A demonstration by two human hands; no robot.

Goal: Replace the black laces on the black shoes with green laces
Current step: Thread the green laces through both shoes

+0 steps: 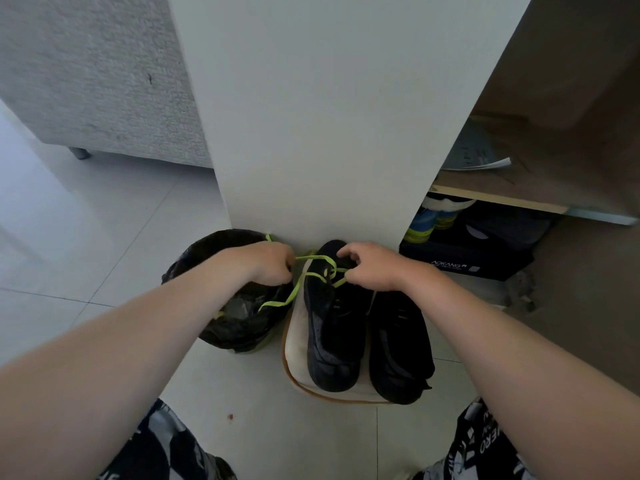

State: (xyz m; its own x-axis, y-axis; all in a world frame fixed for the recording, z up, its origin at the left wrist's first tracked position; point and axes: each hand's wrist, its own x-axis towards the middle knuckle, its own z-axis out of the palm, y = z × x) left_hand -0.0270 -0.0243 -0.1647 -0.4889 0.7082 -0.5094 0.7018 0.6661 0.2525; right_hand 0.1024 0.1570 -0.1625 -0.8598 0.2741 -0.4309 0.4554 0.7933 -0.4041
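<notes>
We pinch the green lace (pixel 313 258) in both grips: left hand (pixel 272 263) just beside the black shoe (pixel 332 327), right hand (pixel 372 268) over its top.

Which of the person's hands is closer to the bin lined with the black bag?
Left. The left hand pinches the green lace right over the edge of the bin; the right hand holds the lace farther off, above the black shoe.
</notes>
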